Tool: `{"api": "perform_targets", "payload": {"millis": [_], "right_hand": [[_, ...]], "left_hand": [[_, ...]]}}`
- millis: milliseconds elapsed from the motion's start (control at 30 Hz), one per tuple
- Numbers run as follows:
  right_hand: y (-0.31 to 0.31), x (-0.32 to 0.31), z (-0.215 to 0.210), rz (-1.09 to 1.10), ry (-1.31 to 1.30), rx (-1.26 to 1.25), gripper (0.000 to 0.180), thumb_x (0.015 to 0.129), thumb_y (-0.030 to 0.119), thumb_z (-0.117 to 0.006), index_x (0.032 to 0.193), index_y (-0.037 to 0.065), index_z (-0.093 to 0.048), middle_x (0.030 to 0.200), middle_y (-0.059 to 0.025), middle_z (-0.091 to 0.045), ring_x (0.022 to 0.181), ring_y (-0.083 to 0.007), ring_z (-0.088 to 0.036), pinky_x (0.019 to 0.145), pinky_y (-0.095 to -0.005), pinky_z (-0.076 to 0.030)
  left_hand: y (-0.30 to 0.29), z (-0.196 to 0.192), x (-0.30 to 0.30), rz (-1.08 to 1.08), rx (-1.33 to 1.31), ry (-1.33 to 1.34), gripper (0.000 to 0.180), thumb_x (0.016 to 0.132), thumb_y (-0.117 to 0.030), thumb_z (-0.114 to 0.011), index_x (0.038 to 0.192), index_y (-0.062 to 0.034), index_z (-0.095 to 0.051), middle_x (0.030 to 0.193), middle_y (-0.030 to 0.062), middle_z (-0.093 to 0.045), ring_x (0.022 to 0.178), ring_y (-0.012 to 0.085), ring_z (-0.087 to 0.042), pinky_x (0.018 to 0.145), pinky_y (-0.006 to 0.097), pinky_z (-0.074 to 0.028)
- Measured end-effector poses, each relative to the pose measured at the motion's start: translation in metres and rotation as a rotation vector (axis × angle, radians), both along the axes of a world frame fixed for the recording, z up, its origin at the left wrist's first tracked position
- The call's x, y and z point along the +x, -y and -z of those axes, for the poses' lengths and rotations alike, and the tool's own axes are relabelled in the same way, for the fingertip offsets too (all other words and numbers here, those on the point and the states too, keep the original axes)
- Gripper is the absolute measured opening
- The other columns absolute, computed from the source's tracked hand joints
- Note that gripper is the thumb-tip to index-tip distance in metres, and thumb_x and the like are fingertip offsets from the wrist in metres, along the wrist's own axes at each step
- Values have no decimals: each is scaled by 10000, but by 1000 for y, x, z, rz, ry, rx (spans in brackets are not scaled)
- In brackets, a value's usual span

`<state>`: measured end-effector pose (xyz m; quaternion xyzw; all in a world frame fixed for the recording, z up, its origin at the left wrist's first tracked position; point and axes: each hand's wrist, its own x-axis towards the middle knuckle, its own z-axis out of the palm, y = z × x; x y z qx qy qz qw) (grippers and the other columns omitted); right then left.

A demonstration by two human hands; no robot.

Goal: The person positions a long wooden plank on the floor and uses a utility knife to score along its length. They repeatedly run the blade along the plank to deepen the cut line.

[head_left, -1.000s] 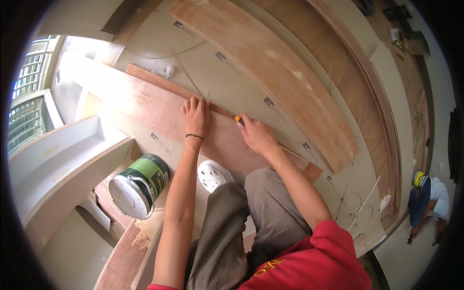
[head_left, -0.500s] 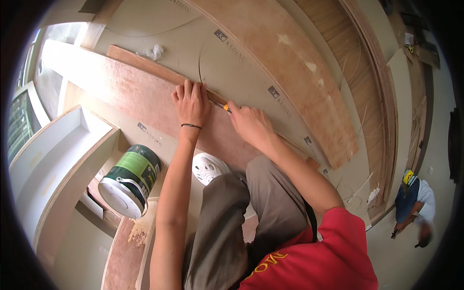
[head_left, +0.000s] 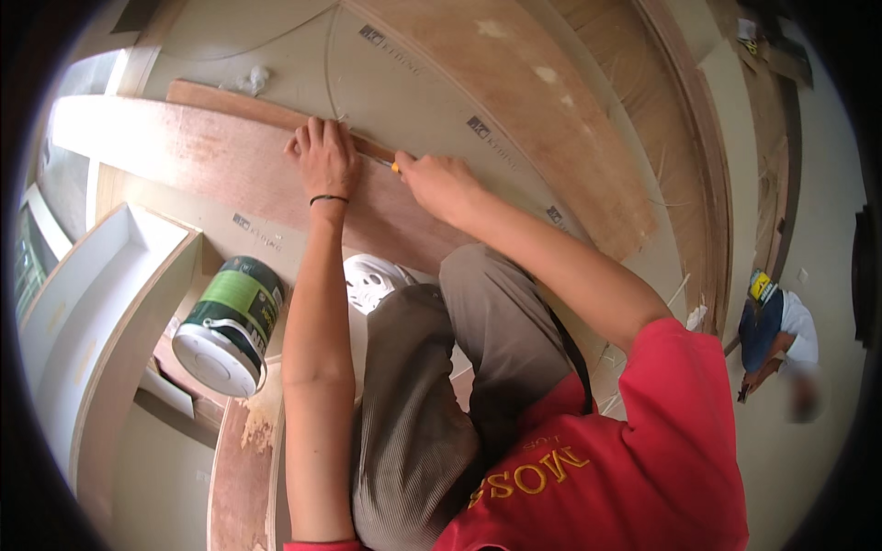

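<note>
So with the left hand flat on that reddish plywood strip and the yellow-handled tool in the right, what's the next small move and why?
Probably draw the right hand a little further along the edge of the reddish plywood strip, keeping the left hand pressed down. The yellow-handled tool sits at the strip's upper edge right beside the left fingers, and the edge runs on past them, so the hold-down hand may soon need shifting too.

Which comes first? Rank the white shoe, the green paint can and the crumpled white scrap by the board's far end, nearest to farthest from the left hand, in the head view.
From the left hand:
1. White shoe, just below the hand, by the knee.
2. Crumpled white scrap, up and to the left; nearly as close as the shoe.
3. Green paint can, lower left, on its side.
</note>
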<state>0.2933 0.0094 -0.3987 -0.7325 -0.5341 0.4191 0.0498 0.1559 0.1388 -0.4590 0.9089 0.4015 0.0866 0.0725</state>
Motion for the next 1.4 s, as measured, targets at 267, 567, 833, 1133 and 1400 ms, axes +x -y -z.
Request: {"api": "perform_targets", "payload": {"millis": [267, 567, 833, 1133, 1400], "right_hand": [[28, 9, -3, -16, -2, -71, 217, 992, 200, -509, 1087, 5, -500, 813, -239, -667, 808, -434, -666, 693, -514, -528], [98, 41, -31, -103, 78, -264, 202, 1001, 215, -483, 1082, 30, -494, 787, -214, -673, 775, -398, -679, 673, -497, -533], [83, 28, -46, 70, 26, 10, 231, 990, 238, -503, 1104, 37, -493, 747, -231, -646, 727, -445, -636, 619, -514, -508], [10, 9, -13, 53, -48, 45, 223, 986, 229, -502, 1065, 20, -509, 741, -231, -656, 746, -444, -649, 630, -540, -507], [2, -2, -2, 38, -2, 22, 216, 988, 221, -507, 1046, 13, -498, 738, -235, -655, 738, -444, -651, 638, -542, -516]], "left_hand": [[-1, 1, 0, -6, 4, -9, 164, 950, -208, -520, 964, -70, -607, 1023, 94, -567, 995, 280, -517, 926, 435, -321], [-1, 1, 1, -38, 10, 42, 168, 932, -205, -534, 918, -56, -613, 1023, 89, -575, 1047, 268, -521, 969, 435, -325], [-5, 4, 1, -25, 46, 55, 176, 938, -201, -531, 958, -47, -613, 1107, 99, -613, 1164, 247, -523, 1086, 469, -263], [-3, 2, 1, -31, 10, 40, 183, 953, -200, -518, 975, -40, -605, 1108, 99, -625, 1162, 261, -526, 1076, 467, -271], [-2, 0, 0, -35, -11, 50, 182, 959, -190, -507, 981, -35, -599, 1089, 101, -618, 1135, 269, -529, 1073, 467, -277]]}}
